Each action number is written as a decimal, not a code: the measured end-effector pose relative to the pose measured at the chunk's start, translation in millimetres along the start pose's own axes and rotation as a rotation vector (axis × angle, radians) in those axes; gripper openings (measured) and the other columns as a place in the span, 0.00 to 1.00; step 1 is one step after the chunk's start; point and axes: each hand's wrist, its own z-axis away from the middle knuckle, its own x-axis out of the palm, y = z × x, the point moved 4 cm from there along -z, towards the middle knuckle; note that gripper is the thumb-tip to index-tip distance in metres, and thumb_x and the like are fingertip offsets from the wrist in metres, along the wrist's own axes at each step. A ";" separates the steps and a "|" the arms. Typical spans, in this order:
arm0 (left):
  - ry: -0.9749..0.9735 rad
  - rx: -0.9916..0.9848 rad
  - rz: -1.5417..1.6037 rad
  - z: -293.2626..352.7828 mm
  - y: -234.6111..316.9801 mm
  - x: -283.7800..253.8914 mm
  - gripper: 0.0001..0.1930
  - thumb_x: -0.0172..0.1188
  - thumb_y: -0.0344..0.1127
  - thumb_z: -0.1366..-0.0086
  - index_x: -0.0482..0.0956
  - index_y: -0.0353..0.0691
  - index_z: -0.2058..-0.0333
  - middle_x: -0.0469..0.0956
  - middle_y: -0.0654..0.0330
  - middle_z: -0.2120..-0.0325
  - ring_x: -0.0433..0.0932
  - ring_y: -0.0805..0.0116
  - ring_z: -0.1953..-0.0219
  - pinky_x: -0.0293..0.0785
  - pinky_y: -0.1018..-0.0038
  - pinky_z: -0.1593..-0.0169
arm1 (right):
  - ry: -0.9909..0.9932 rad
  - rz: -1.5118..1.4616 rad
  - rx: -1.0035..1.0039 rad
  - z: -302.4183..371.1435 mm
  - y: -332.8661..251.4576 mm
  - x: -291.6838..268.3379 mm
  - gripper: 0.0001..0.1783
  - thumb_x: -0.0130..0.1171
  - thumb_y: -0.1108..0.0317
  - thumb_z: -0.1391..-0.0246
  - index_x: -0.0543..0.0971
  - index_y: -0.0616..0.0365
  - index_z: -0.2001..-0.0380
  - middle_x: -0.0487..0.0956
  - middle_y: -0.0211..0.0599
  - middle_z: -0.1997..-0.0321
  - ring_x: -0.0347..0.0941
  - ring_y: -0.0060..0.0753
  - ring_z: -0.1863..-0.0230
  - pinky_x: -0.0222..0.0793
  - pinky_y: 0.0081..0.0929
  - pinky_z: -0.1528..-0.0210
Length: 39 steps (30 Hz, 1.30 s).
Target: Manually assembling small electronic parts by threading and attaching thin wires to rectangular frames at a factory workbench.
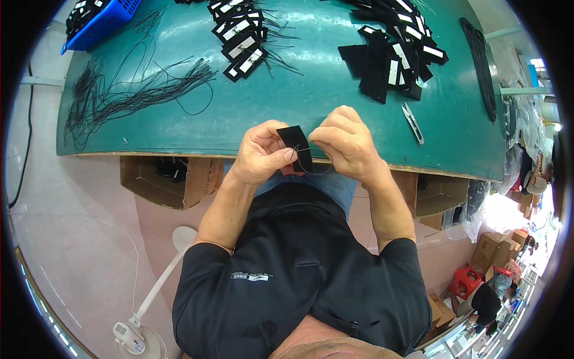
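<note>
Head: two hands (260, 151), one black piece (293, 137)

Black flat piece (291, 136), green tabletop (287, 99)

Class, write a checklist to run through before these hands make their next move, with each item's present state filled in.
1. Black rectangular strip in the left hand: ok, thumb over it.
2. Thin cord at the right hand: ok, looping between strip and fingers.
3. Cord knotted: cannot tell, too fine.
4. Thread snips on the green table, clear of both hands: ok.
5. Dark cord bundle untangled: not ok, strands spread and cross.
</note>
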 end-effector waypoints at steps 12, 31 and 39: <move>-0.047 -0.036 0.063 -5.0 -13.5 -4.7 0.10 0.63 0.24 0.32 0.75 0.35 0.54 0.81 0.58 0.61 0.82 0.72 0.59 0.81 0.74 0.54 | 0.111 -1.067 0.672 23.6 34.5 28.1 0.04 0.67 0.71 0.41 0.81 0.58 0.66 0.78 0.32 0.73 0.72 0.23 0.70 0.68 0.23 0.66; 0.059 -0.056 0.057 2.0 -14.0 -12.1 0.08 0.62 0.31 0.30 0.75 0.37 0.55 0.79 0.57 0.63 0.81 0.68 0.61 0.80 0.72 0.56 | 0.349 -1.561 0.765 28.3 26.9 65.2 0.10 0.62 0.63 0.34 0.79 0.59 0.62 0.82 0.36 0.70 0.72 0.22 0.76 0.72 0.21 0.73; 0.042 -0.003 0.211 1.1 -26.2 -3.8 0.07 0.60 0.29 0.29 0.76 0.40 0.54 0.81 0.59 0.63 0.78 0.74 0.67 0.78 0.77 0.62 | 0.455 -1.469 0.787 30.9 17.5 63.8 0.11 0.59 0.61 0.31 0.76 0.58 0.64 0.78 0.32 0.72 0.69 0.19 0.76 0.69 0.17 0.74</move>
